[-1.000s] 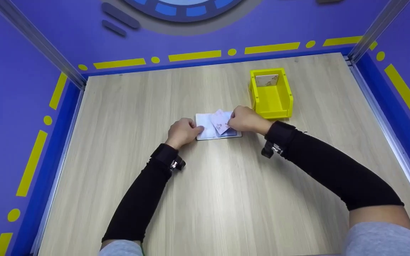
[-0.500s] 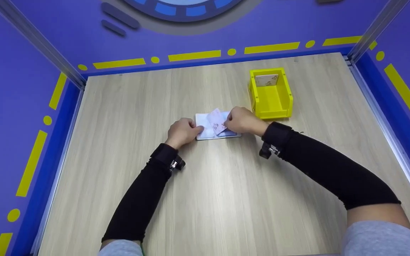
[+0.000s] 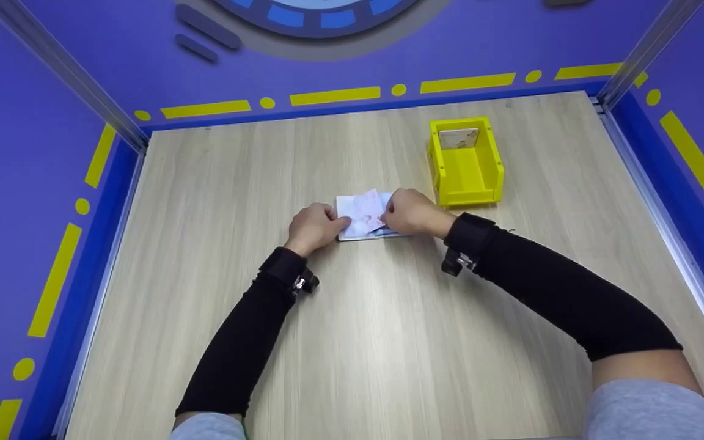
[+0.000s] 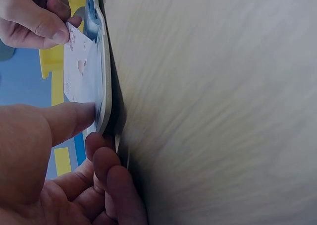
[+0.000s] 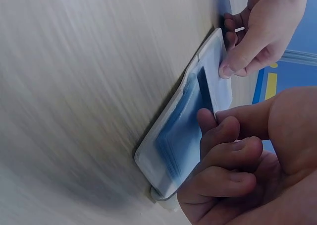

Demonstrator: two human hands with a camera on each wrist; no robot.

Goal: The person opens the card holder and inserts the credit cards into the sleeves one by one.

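An open card holder [image 3: 346, 206] with bluish clear sleeves [image 5: 176, 136] lies on the table. Its left edge is pinched by my left hand [image 3: 314, 228], thumb on top and fingers beneath, as the left wrist view shows. Between thumb and fingertips, my right hand [image 3: 414, 212] holds a pale pink card [image 3: 368, 209] with small floral marks. That card slants over the middle of the holder. In the right wrist view the card [image 5: 206, 88] shows nearly edge-on, its lower edge close to the sleeves. Whether it enters a sleeve I cannot tell. My right hand hides part of the holder's right half.
A yellow bin [image 3: 467, 168] stands behind and right of the holder, near my right hand. Against its back wall leans a patterned card [image 3: 458, 139]. Blue panels [image 3: 327, 79] with yellow marks enclose the wooden table [image 3: 364, 342] at the back and sides.
My right hand has shifted slightly left and toward me with the card, which sits more over the holder's middle. My left hand and the holder have stayed in place.
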